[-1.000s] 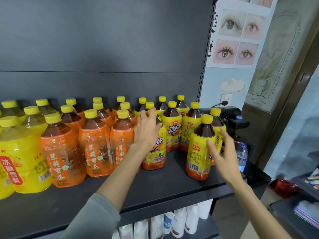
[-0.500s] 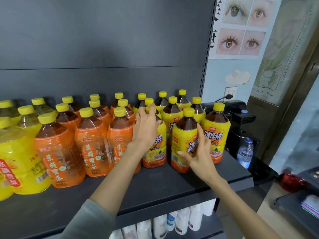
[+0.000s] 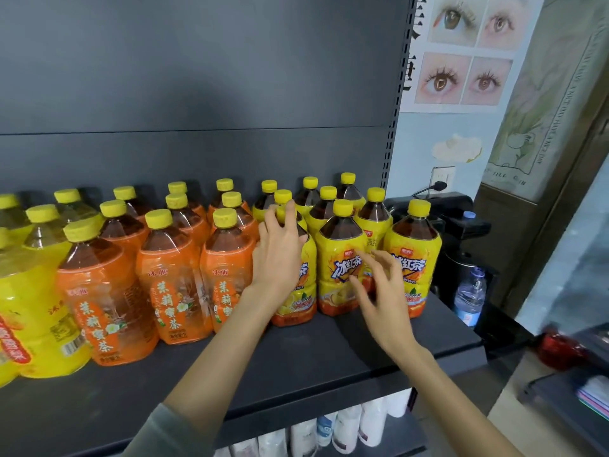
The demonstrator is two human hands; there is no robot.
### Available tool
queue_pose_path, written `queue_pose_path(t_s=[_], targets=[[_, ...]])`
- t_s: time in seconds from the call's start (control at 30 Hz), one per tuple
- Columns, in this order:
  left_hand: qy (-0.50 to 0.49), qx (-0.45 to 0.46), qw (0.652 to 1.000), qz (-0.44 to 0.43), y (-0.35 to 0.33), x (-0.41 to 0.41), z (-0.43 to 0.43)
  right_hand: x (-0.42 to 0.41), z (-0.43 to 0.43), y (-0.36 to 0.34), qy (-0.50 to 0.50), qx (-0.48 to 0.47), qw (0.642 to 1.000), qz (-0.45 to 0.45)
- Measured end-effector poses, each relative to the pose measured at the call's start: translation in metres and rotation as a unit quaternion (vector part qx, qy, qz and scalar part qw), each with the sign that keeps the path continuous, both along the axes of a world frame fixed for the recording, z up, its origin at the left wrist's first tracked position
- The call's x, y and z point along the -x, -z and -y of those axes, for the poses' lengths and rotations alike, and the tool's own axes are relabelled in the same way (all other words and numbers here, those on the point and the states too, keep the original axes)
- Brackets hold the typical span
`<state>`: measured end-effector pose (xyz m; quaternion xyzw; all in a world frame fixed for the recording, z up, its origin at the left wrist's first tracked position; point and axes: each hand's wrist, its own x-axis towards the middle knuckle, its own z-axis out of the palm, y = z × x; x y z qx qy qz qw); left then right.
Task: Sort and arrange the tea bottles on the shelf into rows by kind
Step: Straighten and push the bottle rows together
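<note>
Shelf (image 3: pixel 296 367), dark grey, carries all the tea bottles upright. Large yellow bottles (image 3: pixel 29 308) crowd its left end. Orange-label bottles (image 3: pixel 171 285) stand in rows across the middle, from the front back to the rear panel. Yellow-label bottles (image 3: pixel 374 225) fill the right end toward the rear right corner.

Left hand (image 3: pixel 280 255) lies over the shoulder of the held bottle (image 3: pixel 296 301), a yellow-label one in the front row, just beside the nearest orange-label bottle. Its grip is narrow, with fingers curled round the neck below the cap.

Right hand (image 3: pixel 382 291) is in front of the gap between the middle front bottle (image 3: pixel 341 258) and the end bottle (image 3: pixel 412 255). Its grip is wide, fingers spread, holding nothing. Blur prevents telling whether it touches either bottle.

The end bottle stands slightly apart, nearest the shelf's right edge. Obstructions: packed yellow-label bottles directly behind the held bottle and neighbours close on both its sides.

Past the right edge are a black appliance (image 3: pixel 438 209), a water bottle (image 3: pixel 469 295), a wall socket (image 3: pixel 443 176) and a poster of eyes (image 3: pixel 461 51). White bottles (image 3: pixel 362 423) stand on the lower shelf. A red object (image 3: pixel 560 351) at far right is too blurred to identify.
</note>
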<state>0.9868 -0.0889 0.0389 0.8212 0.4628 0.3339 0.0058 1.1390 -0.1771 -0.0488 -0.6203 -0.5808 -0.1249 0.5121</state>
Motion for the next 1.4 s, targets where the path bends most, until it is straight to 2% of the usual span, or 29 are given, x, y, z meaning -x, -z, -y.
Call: queue_pose_path(t_s=[0.1,0.2,0.3,0.37,0.47,0.57,0.67,0.73,0.8,0.97,1.13,1.23,1.3,1.33,1.4], targets=[[0.010,-0.112,0.994,0.002,0.005,-0.007,0.005,-0.015,0.019,-0.001,0.045,-0.098,0.994,-0.007],[0.047,-0.180,0.982,0.023,0.008,-0.019,0.015,-0.045,0.021,-0.003,0.080,-0.117,0.985,-0.100],[0.106,-0.179,0.977,0.057,0.002,-0.036,0.026,-0.079,0.017,-0.021,0.033,-0.127,0.961,-0.242],[0.146,-0.152,0.975,0.074,-0.004,-0.049,0.032,-0.106,0.009,-0.042,-0.017,-0.115,0.949,-0.292],[0.214,-0.081,0.969,0.099,-0.013,-0.080,0.045,-0.146,-0.016,-0.080,-0.115,0.001,0.932,-0.343],[0.230,-0.020,0.969,0.084,-0.007,-0.124,0.057,-0.168,-0.049,-0.106,-0.206,0.133,0.915,-0.321],[0.206,0.045,0.973,0.094,0.008,-0.161,0.062,-0.173,-0.080,-0.117,-0.315,0.225,0.881,-0.271],[0.178,0.042,0.976,0.116,0.017,-0.174,0.064,-0.174,-0.096,-0.119,-0.371,0.293,0.855,-0.214],[0.147,0.016,0.981,0.126,0.022,-0.177,0.068,-0.172,-0.105,-0.121,-0.399,0.327,0.844,-0.144],[0.118,-0.015,0.982,0.149,0.030,-0.160,0.080,-0.167,-0.116,-0.122,-0.377,0.277,0.883,-0.038],[0.079,-0.024,0.981,0.175,0.042,-0.132,0.089,-0.165,-0.116,-0.114,-0.186,0.238,0.942,0.144],[0.049,-0.047,0.983,0.172,0.044,-0.119,0.091,-0.167,-0.118,-0.114,-0.146,0.206,0.960,0.123],[0.042,-0.052,0.983,0.168,0.043,-0.114,0.093,-0.175,-0.121,-0.117,-0.172,0.232,0.955,0.071],[0.041,-0.055,0.984,0.166,0.043,-0.113,0.095,-0.180,-0.123,-0.117,-0.213,0.272,0.938,0.031],[0.035,-0.062,0.985,0.159,0.043,-0.113,0.095,-0.188,-0.121,-0.112,-0.317,0.371,0.870,-0.069]])
